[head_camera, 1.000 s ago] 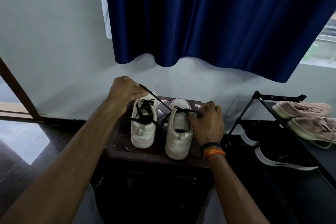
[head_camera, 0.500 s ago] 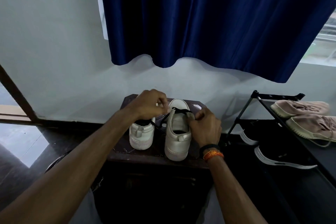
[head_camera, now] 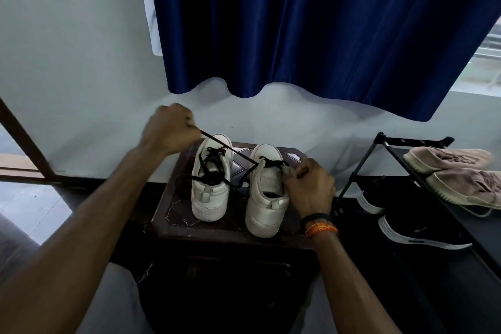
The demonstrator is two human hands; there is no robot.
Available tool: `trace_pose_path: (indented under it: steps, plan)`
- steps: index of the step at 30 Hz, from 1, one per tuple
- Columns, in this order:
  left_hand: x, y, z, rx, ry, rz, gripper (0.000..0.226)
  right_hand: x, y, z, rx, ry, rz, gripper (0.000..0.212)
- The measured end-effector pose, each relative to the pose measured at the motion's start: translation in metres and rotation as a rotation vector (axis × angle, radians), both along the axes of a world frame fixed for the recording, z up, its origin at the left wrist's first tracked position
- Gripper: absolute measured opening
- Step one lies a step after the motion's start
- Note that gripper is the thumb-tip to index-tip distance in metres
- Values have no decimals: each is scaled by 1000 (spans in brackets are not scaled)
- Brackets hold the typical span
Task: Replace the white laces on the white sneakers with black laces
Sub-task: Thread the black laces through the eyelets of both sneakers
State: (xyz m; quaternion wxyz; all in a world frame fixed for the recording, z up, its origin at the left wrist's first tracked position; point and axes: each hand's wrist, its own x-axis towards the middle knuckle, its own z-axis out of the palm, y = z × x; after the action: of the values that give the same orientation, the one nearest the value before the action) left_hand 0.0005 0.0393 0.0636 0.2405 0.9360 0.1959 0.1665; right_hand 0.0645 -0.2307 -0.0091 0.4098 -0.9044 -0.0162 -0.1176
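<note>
Two white sneakers stand heel-toward-me on a small dark table [head_camera: 173, 214]. The left sneaker [head_camera: 210, 192] carries black lacing with loose ends trailing off its sides. The right sneaker [head_camera: 267, 198] has a black lace [head_camera: 230, 149] through its front eyelets only. My left hand [head_camera: 169, 127] is raised up and to the left of the shoes, fist closed on that lace, which runs taut down to the right sneaker. My right hand [head_camera: 309, 187] grips the right sneaker's side and tongue near the eyelets.
A black shoe rack [head_camera: 393, 144] stands right of the table, with beige shoes [head_camera: 455, 171] on top and black shoes [head_camera: 412, 228] on the lower shelf. A blue curtain [head_camera: 311, 22] hangs on the wall behind. A door frame [head_camera: 24, 141] lies at far left.
My left hand went from down by the eyelets to up and left, drawing the black lace taut through the right sneaker. My right hand stayed on the shoe.
</note>
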Motion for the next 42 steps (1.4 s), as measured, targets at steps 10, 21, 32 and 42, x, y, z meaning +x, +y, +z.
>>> trace_pose_path:
  steps: [10,21,32,42]
  plan:
    - [-15,-1,-1,-661,-374,-105,22,0,5,-2,-2,39,19,24]
    - [16,-70,-28,-501,61,-239,22,1,8,-6,0,1,70,18]
    - [28,-89,-28,84,139,-354,10,2,9,-7,-10,2,18,27]
    - [-8,-36,-18,-468,-68,15,9,1,7,-4,-32,33,0,24]
